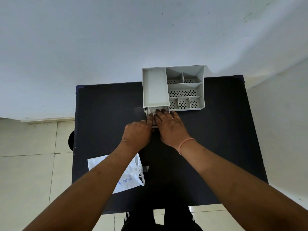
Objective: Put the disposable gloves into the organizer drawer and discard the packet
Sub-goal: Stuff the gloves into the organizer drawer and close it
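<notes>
At about 7 o'clock on the dark bench (216, 147), the white packet (128, 177) was seen lying flat, partly hidden under the left forearm and apparently emptied. The left hand (138, 133) was curled at the near left corner of the pulled-out drawer (148, 114), its fingers bent over the edge; whether anything was pinched could not be told. The right hand (168, 122) was laid flat, fingers spread, pressed down on the pale gloves (154, 110) inside the drawer. The grey organizer (173, 87) stood at 12 o'clock. The tucking-in step was judged to be in hand; next, the drawer would need to be pushed shut and the packet discarded.
</notes>
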